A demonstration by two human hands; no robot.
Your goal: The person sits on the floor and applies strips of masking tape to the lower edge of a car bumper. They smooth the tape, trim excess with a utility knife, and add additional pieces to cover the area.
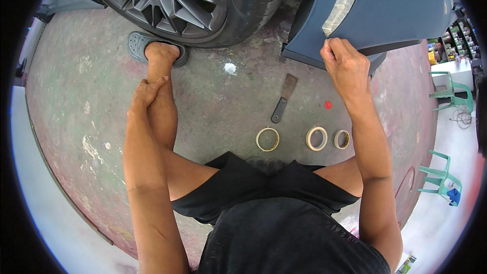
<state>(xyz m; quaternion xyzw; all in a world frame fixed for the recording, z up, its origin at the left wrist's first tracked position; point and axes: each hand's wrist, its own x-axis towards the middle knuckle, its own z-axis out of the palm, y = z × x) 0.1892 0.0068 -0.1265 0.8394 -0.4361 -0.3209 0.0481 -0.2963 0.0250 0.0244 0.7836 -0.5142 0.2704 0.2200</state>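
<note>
My right hand is pinched at the lower end of a strip of masking tape on the blue-grey car bumper. A thin dark tip shows just above its fingertips, too small to name. My left hand is wrapped round my left shin, away from the car. On the floor between my arms lies a putty knife with a dark handle and a worn blade. Nearer to me are three tape rolls: a thin one, a thicker one and a small one.
A car wheel stands at the top, close to my left clog. White powder and a red disc are on the floor. Green plastic chairs and shelves of containers stand at the right.
</note>
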